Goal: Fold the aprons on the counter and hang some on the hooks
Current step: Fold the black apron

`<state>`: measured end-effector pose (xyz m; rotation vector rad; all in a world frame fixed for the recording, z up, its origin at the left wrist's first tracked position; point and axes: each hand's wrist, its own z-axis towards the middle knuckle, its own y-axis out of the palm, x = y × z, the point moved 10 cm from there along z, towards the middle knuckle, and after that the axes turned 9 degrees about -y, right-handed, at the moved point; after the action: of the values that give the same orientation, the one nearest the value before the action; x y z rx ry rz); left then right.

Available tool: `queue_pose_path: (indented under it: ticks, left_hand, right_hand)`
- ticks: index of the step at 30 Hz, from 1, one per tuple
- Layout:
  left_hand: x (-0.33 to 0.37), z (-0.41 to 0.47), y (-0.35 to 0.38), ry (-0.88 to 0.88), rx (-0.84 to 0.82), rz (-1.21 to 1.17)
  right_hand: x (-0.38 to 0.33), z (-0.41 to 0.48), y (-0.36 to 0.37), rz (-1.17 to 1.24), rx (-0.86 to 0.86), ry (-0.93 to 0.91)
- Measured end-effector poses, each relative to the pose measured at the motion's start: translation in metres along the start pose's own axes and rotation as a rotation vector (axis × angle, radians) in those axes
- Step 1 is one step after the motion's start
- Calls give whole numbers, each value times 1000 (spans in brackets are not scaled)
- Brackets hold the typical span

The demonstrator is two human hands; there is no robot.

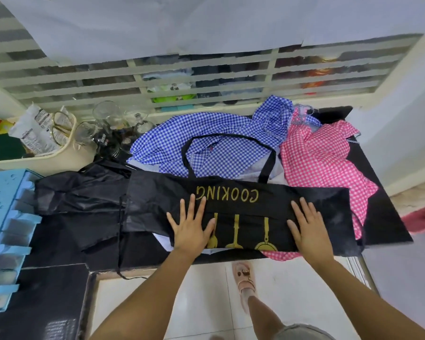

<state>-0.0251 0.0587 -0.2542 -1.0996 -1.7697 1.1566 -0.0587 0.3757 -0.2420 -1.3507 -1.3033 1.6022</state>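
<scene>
A black apron [250, 212] with gold "COOKING" lettering and utensil prints lies folded into a wide band near the front edge of the dark counter [390, 231]. My left hand [190, 227] presses flat on its left half, fingers spread. My right hand [308, 225] presses flat on its right half. The apron's black neck strap loops back over a crumpled blue checked apron [206, 136]. A pink checked apron [322, 158] lies bunched at the right, partly under the black one. Another black apron [81, 192] lies rumpled at the left.
Glassware [108, 123] stands at the back left beside a cream tray [66, 153] holding a packet and scissors. A light blue rack [5, 231] sits at the far left. White window bars [206, 77] run behind the counter. My sandalled foot [244, 278] stands on the tiled floor below.
</scene>
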Motion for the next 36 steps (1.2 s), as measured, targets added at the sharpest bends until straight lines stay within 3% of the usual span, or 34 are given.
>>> queue_pose_path:
  ticks: [6,8,11,14,16,19,21,23,27,29,33,36]
  left_hand:
    - [4,-2,-2,4,-31,31]
    - [8,-3,-3,5,-61,42]
    - [15,-5,-6,-22,-101,74]
    - [19,-12,-6,-66,-105,99]
    - [20,-16,-4,-97,-104,85]
    - [22,-18,-4,-121,-120,66]
    - [23,-18,-5,-125,-135,58]
    - [23,-18,-6,-133,-148,53]
    - [28,-20,-6,-158,-178,-12]
    - [31,-20,-8,-164,-201,-50]
    - [31,-18,-13,-157,-190,-143]
    - [39,-17,-32,-51,-40,-409]
  right_hand:
    - [97,-58,-69,249,379,492]
    - [115,-77,-72,368,414,628]
    - [123,-85,-79,364,391,663]
    - [125,-76,-88,161,238,650]
    - [122,-66,-87,-61,-29,633]
    - [126,-71,-84,-86,-364,736]
    - [124,-70,-97,-80,-480,749]
    - [108,-62,-102,135,-526,654]
    - [31,-48,-98,1228,-468,593]
    - [3,-34,-93,1564,-367,552]
    - [-17,-3,-71,2253,62,574]
    - [-19,9,-54,2449,405,729]
